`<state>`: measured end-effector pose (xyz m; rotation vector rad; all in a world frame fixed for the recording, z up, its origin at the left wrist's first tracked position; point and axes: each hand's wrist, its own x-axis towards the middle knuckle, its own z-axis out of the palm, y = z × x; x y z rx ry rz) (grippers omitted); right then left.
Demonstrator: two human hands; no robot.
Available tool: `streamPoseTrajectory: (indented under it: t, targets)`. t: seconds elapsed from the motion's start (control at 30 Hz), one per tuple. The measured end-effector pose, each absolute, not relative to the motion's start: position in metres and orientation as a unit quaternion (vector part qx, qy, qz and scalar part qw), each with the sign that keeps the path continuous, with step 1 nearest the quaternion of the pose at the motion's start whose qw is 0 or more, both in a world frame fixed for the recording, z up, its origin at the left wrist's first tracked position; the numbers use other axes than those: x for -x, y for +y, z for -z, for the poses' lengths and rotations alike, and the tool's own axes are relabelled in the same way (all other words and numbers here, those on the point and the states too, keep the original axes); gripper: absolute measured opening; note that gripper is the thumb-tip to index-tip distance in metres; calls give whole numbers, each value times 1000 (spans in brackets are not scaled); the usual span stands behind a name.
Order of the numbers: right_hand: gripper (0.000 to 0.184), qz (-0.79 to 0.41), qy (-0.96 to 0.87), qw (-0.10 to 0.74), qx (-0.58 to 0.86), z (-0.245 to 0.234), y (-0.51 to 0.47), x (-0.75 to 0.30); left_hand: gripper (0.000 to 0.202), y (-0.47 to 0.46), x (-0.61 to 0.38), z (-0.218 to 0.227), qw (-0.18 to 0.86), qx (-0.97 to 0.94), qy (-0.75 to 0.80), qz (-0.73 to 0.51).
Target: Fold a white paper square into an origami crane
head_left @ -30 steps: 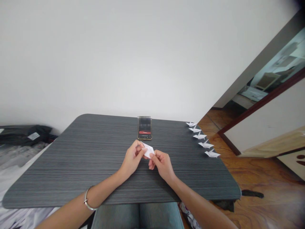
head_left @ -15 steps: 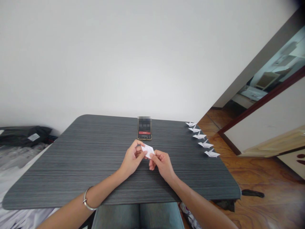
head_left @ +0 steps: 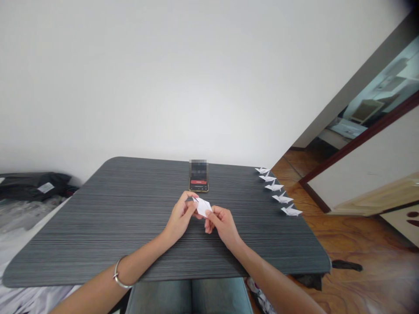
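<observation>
A small folded piece of white paper (head_left: pixel 203 206) is held just above the dark grey striped table (head_left: pixel 98 218), between both of my hands. My left hand (head_left: pixel 180 218) pinches its left end with thumb and fingers closed. My right hand (head_left: pixel 220 223) pinches its lower right edge, fingers curled. A metal bangle (head_left: pixel 118 275) sits on my left wrist. A phone (head_left: pixel 198 179) stands on the table just beyond the paper, its screen blurred.
Several finished white paper cranes (head_left: pixel 275 188) lie in a row along the table's right edge. A dark bag (head_left: pixel 32 183) rests on bedding at the left. Wooden floor (head_left: pixel 360 244) and an open doorway lie to the right. My knees show below the near edge.
The folded paper has turned slightly between my fingers, and my left thumb has shifted along its edge. My hands stay in the same place over the table.
</observation>
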<state>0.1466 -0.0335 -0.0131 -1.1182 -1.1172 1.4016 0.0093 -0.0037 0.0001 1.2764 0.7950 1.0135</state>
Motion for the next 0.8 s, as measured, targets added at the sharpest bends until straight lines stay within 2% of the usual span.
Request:
streamPoseTrajectory:
  t: [0.17,0.47,0.8]
  targets:
    - [27,-573,-478,477,464,15,-33,-147,31,-4,-10,-3,596,-573,367,-426]
    - [20,-557,-493,458,487,17,-34,-145,28,-6,-9,6,545,-631,377,-403]
    - [22,-633,-466,430,444,10,-34,-151,29,2,-2,-1,577,-591,372,-423]
